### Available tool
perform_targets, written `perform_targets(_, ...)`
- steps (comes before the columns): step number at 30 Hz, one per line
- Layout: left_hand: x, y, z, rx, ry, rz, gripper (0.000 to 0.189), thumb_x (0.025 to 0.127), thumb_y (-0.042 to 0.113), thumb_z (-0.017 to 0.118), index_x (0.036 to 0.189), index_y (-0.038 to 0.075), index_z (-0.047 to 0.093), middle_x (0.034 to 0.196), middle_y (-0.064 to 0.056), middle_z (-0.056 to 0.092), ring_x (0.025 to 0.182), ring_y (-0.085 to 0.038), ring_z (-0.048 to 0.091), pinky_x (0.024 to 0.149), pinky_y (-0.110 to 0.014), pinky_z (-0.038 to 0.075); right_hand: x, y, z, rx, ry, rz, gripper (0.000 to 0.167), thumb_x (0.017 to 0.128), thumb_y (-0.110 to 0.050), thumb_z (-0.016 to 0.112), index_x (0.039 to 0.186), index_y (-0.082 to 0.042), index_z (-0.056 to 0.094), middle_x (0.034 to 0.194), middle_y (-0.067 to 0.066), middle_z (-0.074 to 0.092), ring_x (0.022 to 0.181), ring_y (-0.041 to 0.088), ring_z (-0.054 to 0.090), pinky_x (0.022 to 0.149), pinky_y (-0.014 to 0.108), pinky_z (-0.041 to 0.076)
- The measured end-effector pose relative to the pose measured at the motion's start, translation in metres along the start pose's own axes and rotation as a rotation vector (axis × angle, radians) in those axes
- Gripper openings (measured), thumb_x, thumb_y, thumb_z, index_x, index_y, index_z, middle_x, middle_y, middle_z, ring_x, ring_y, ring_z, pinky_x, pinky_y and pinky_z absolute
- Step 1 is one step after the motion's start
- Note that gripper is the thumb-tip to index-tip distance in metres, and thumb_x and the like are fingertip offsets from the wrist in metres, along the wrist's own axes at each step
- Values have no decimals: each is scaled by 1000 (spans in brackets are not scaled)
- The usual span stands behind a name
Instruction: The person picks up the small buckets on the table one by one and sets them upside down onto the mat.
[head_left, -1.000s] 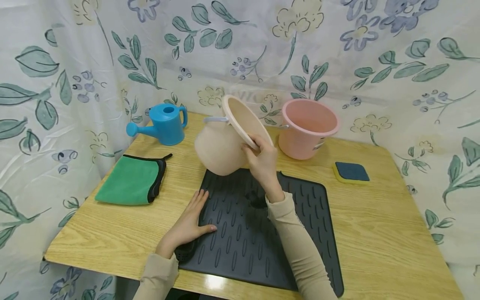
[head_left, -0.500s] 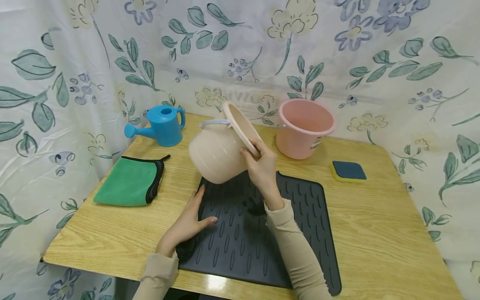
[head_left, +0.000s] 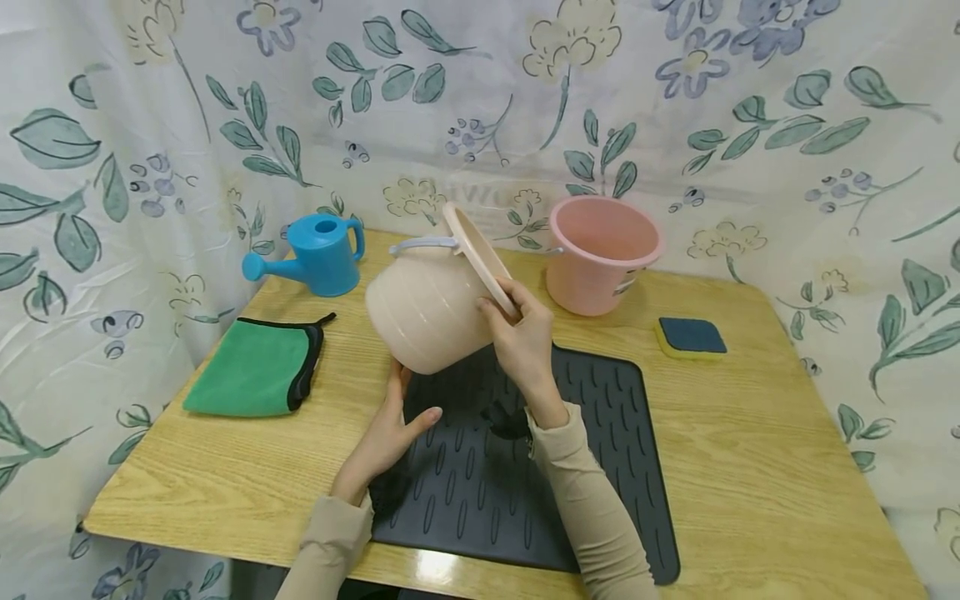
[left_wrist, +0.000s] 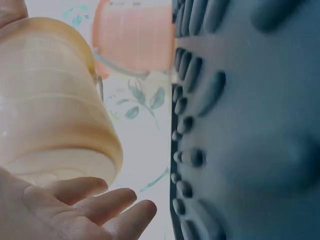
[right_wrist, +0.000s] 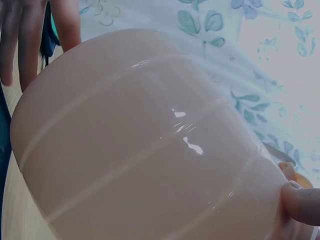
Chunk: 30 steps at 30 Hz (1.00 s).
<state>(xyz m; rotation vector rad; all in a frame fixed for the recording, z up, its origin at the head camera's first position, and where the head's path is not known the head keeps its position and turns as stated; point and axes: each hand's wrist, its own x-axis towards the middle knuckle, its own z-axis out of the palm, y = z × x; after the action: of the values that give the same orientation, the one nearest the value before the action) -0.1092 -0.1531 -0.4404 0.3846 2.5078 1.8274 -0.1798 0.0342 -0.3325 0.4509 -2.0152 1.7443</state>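
Observation:
A cream plastic bucket (head_left: 427, 308) hangs tilted above the black ridged mat (head_left: 480, 483), its mouth turned up and to the right, its base to the lower left. My right hand (head_left: 525, 342) grips the rim, thumb on the outer wall; in the right wrist view the thumb (right_wrist: 302, 202) shows at the lower right. Close below the base is my left hand (head_left: 390, 429), fingers extended, and the left wrist view shows its fingers (left_wrist: 105, 205) beside the bucket's bottom. Whether they touch it I cannot tell. A pale handle (head_left: 423, 243) lies along the bucket's side.
At the back of the wooden table (head_left: 750, 467) stand a blue watering can (head_left: 324, 254) on the left and a pink bucket (head_left: 600, 258) right of centre. A folded green cloth (head_left: 251, 367) lies at left, a blue and yellow sponge (head_left: 692, 337) at right. A floral curtain hangs behind.
The cream bucket has come down and to the left, tilting further onto its side. My left hand has lifted off the mat's left edge and moved up to the bucket's base.

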Motion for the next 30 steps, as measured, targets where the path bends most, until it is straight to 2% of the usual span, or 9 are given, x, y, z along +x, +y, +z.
perform_targets(7, 6, 5, 8, -47, 5, 110, 100, 96, 24, 60, 152, 26, -22, 162, -10, -16, 151, -39, -4, 114, -68, 6, -5, -4, -4, 50, 7, 27, 27, 83, 0, 72, 109, 7, 68, 102, 23, 69, 92, 15, 62, 79, 18, 51)
perform_targets(14, 13, 15, 9, -104, 105, 189, 98, 93, 8, 61, 154, 21, -14, 161, -12, 0, 149, -37, 10, 115, -66, 8, -11, -3, -8, 132, 47, 80, 26, 85, 1, 70, 110, 8, 66, 98, 25, 66, 76, 1, 55, 68, 14, 48)
perform_targets(19, 18, 22, 7, -70, 142, 186, 102, 92, 11, 62, 153, 30, -17, 163, -2, -4, 151, -28, 5, 116, -65, 7, -14, -1, -11, 176, 113, 104, 27, 85, 3, 70, 110, 9, 66, 93, 23, 67, 69, -1, 56, 63, 15, 48)
perform_targets(24, 21, 27, 8, -35, 182, 178, 105, 91, 12, 64, 152, 34, -19, 163, 4, -8, 151, -24, 3, 117, -63, 8, -17, 2, -12, 216, 154, 119, 26, 86, 2, 69, 111, 10, 64, 92, 18, 68, 74, 2, 59, 66, 17, 50)
perform_targets(27, 23, 30, 9, -45, 222, 201, 106, 90, 9, 64, 153, 34, -18, 164, 5, -6, 151, -23, 6, 118, -63, 9, -20, 3, -13, 226, 159, 131, 28, 88, -1, 67, 114, 8, 63, 98, 21, 68, 81, 5, 62, 71, 20, 52)
perform_targets(30, 24, 32, 10, -58, 267, 223, 106, 89, 6, 64, 154, 31, -16, 164, 3, -2, 150, -25, 12, 118, -61, 12, -22, 3, -16, 215, 120, 141, 32, 90, -4, 65, 121, 4, 60, 110, 24, 67, 93, 12, 65, 80, 27, 55)
